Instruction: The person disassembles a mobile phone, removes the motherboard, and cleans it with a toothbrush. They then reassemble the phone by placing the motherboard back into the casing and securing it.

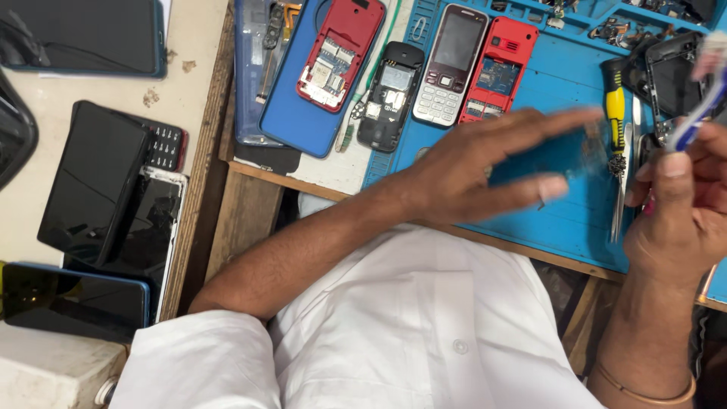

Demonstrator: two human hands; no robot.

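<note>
While above blue mat (575,220): hands, 4 opened phones (447,68), screwdriver (616,113).

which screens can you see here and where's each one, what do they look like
Keypad phone: top centre on the blue mat, maroon and silver, dark screen.
Black slabs: left table, stacked, dark screens.
Blue-edged phone: lower left, dark screen.
Blue-edged tablet: top left, dark screen.

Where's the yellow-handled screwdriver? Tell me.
In the head view, the yellow-handled screwdriver lies on the blue mat, upper right, between left hand and right hand.
</note>
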